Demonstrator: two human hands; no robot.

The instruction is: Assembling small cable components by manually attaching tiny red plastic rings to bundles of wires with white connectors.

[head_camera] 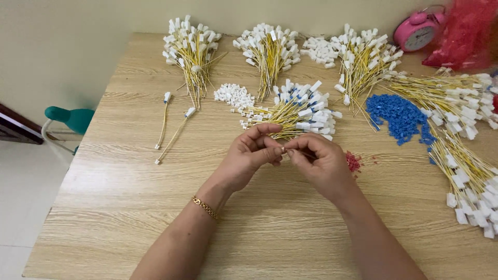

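My left hand (249, 155) and my right hand (319, 161) meet over the middle of the wooden table (129, 207), fingertips pinched together on a small white connector (284, 150) with a thin yellow wire end. A gold bracelet (205, 207) sits on my left wrist. Just behind my hands lies a bundle of yellow wires with white and blue connectors (301, 111). A small heap of red pieces (353, 161) lies right of my right hand.
Bundles of yellow wires with white connectors lie at the back (192, 46), (270, 49), (363, 59) and along the right edge (467, 171). Two single wires (171, 132), a pile of white pieces (234, 95), blue pieces (397, 116), a pink alarm clock (416, 32), a red bag (464, 33).
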